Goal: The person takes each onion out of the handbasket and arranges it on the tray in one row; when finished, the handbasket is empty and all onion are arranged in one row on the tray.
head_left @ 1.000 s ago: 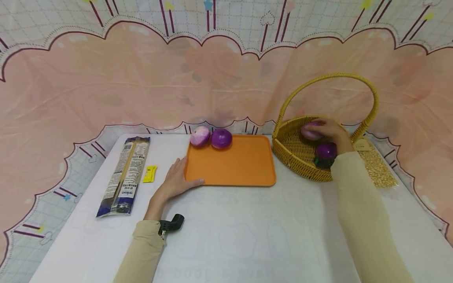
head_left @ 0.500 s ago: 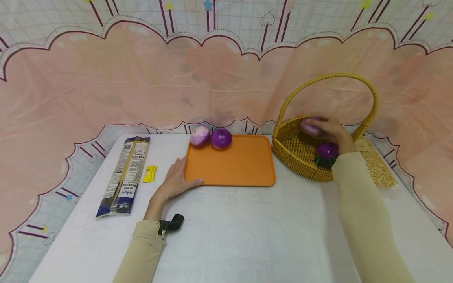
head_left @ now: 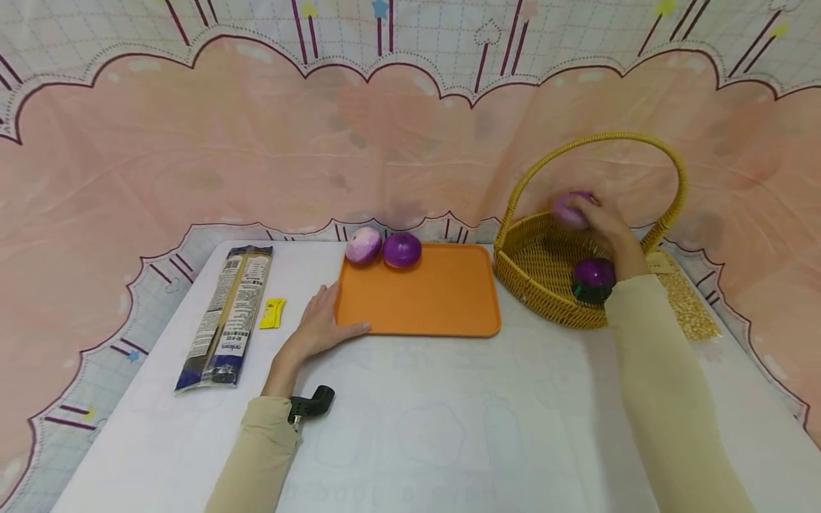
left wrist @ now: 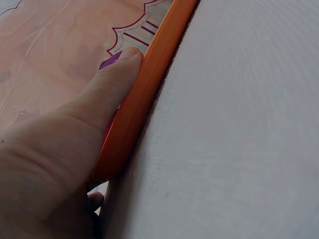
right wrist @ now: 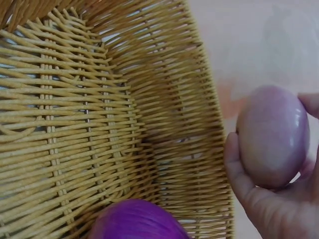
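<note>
My right hand [head_left: 606, 217] grips a pale purple onion [right wrist: 274, 137] between thumb and fingers, above the back rim of the wicker basket [head_left: 532, 285]. In the right wrist view the onion is smooth and oval, just outside the basket wall. A darker purple, round vegetable [head_left: 594, 272] lies in the basket, a dark green part below it. My left hand [head_left: 323, 324] rests at the near left corner of the orange tray [head_left: 442, 299], its thumb [left wrist: 117, 74] along the rim. On the tray's back left sit a pale onion [head_left: 363, 246] and a deep purple onion [head_left: 402, 250].
A long plastic packet [head_left: 224, 320] and a small yellow sachet [head_left: 272, 313] lie left of the tray. The basket's tall handle [head_left: 609, 135] arches beside my right hand. A bag of yellow kernels [head_left: 689, 303] lies right of the basket. A patterned cloth [head_left: 385, 157] hangs behind.
My right hand has lifted the pale purple onion up from inside the basket to above its back rim. My left hand has stayed at the tray's corner.
</note>
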`<state>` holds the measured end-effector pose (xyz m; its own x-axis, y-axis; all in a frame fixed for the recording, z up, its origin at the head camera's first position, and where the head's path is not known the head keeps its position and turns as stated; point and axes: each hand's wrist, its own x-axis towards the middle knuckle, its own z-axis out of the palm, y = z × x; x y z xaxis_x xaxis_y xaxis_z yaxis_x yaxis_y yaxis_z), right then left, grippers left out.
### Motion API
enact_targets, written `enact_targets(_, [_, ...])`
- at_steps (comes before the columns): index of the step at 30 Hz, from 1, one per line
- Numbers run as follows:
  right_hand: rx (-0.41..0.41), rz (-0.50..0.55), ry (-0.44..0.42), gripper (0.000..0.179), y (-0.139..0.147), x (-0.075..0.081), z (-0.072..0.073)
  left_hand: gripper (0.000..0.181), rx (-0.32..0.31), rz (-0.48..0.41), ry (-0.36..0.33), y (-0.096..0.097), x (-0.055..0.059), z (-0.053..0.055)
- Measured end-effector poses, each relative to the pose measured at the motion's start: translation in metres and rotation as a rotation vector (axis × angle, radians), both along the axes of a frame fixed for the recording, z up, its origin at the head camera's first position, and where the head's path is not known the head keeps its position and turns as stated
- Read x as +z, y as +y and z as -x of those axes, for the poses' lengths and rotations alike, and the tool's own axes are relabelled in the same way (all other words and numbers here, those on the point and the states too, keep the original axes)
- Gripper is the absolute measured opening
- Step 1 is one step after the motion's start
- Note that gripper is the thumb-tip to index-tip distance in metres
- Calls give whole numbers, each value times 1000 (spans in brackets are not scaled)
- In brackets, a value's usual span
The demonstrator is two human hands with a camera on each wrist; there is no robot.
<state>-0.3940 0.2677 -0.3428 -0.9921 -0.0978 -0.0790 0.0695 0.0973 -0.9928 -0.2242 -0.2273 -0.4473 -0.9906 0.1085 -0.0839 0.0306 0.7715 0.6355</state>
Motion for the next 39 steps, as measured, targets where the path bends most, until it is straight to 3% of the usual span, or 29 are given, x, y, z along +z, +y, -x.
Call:
enact_targets(3, [-23, 20, 63, 10, -3, 5, 0, 112, 0, -3, 0, 0, 0, 0])
enact_targets(8, [-55, -99, 156, 25, -13, 22, -14, 113, 2, -10, -7, 0, 1, 0])
enact_targets(13, [-47, -33, 225, 35, -12, 29, -14, 114, -1, 5, -10, 0, 1, 0])
enact_targets(15, [-23, 51, 247, 35, -10, 28, -9, 114, -2, 11, -10, 0, 2, 0])
enact_targets(22, [6, 76, 150, 37, -17, 37, -16, 114, 0, 2, -13, 0, 2, -1])
enact_targets(32, [41, 106, 127, 39, -30, 39, -22, 113, -2, 3, -11, 1, 1, -1])
enact_targets(39, [-19, -7, 198, 49, -37, 41, -31, 113, -3, 14, -10, 0, 2, 0])
